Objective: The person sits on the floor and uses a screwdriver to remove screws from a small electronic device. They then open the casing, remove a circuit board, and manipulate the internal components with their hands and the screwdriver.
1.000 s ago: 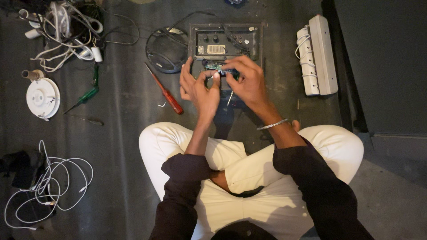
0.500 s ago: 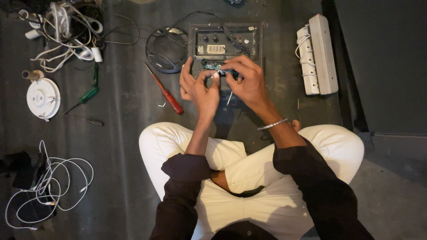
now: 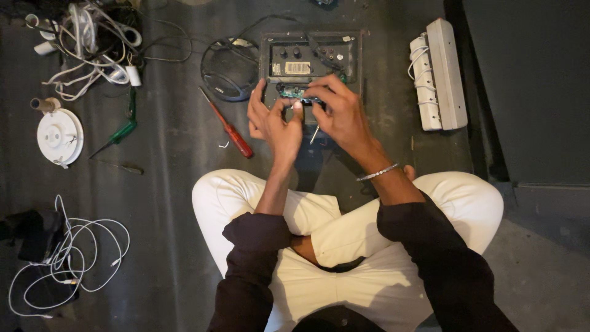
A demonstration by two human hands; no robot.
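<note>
Board [image 3: 295, 92] is pinched by both hands' fingers [image 3: 294, 109] (over the box [image 3: 310, 58]), so hold it gently by its edges.

Repair workshop floor: screwdrivers [image 3: 228, 126], tangled cables [image 3: 86, 37], power strip [image 3: 439, 74].

Bare floor [image 3: 172, 154] is left between the red screwdriver [image 3: 228, 126] and the green screwdriver [image 3: 120, 132]. Passage rightward is narrowed by the white power strip [image 3: 444, 74]; leftward, by the tangled white cables [image 3: 92, 43].
</note>
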